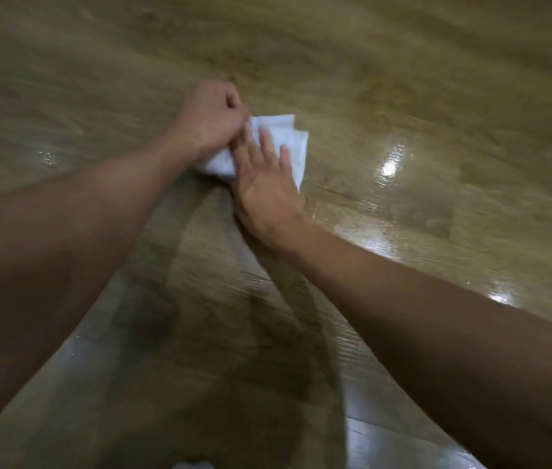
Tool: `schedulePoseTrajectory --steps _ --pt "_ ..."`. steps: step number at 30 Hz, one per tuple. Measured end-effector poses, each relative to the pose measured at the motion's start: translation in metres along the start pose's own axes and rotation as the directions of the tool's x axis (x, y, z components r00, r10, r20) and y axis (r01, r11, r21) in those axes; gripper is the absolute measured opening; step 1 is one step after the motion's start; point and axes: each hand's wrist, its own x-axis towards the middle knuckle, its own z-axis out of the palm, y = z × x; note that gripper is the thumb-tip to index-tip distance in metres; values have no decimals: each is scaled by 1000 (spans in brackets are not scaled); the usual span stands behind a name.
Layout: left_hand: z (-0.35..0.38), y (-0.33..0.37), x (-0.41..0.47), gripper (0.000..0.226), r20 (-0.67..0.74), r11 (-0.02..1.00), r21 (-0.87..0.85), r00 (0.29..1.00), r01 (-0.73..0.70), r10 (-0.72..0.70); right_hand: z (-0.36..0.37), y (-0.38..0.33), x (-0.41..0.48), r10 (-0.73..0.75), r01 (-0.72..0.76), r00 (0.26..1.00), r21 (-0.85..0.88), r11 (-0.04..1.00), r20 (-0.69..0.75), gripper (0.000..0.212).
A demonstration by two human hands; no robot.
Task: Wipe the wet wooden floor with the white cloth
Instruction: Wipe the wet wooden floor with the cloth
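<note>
A folded white cloth (286, 137) lies on the wooden floor (403, 96) near the middle of the view. My left hand (212, 115) has its fingers curled and grips the cloth's left edge. My right hand (266, 179) lies flat on the cloth with straight fingers, pressing it down. Both hands cover much of the cloth. The frame is blurred by motion.
Wet, shiny patches reflect light on the floor to the right (391, 164) and lower right (499, 296). A darker damp streak (234, 316) runs from the cloth toward the bottom of the view. A small white shape (193, 464) shows at the bottom edge.
</note>
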Motion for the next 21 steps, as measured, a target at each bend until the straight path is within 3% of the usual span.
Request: schedulePoseTrajectory --steps 2,4,5,7,9,11,14,18,21 --pt "-3 -15 -17 23 -41 997 70 999 -28 31 9 -10 -36 -267 266 964 48 963 6 55" --pt "-5 -24 -29 23 -58 986 131 992 -103 111 5 12 -49 -525 517 849 117 848 60 52" --pt "-5 -27 -32 23 -60 980 144 988 -135 145 2 27 -43 -576 565 814 127 815 73 50" --pt "-3 -32 -38 24 -45 970 166 981 -179 189 -4 51 -17 -490 484 870 97 870 53 51" --pt "-6 -36 -43 27 -63 974 117 977 -197 205 -10 56 12 -266 264 964 96 960 13 54" --pt "-13 -41 -44 30 -131 990 13 982 -138 139 -10 43 31 -122 123 992 92 988 -23 57" --pt "-19 -47 -46 29 -159 988 -129 986 -79 58 -3 10 18 -43 45 999 87 995 -30 66" --pt "-20 -52 -43 21 -111 965 -260 992 33 -64 16 -39 -48 -271 270 962 36 962 18 70" --pt "-14 -48 -41 18 -105 979 -199 993 37 -59 14 -26 -47 -525 526 849 12 851 51 63"
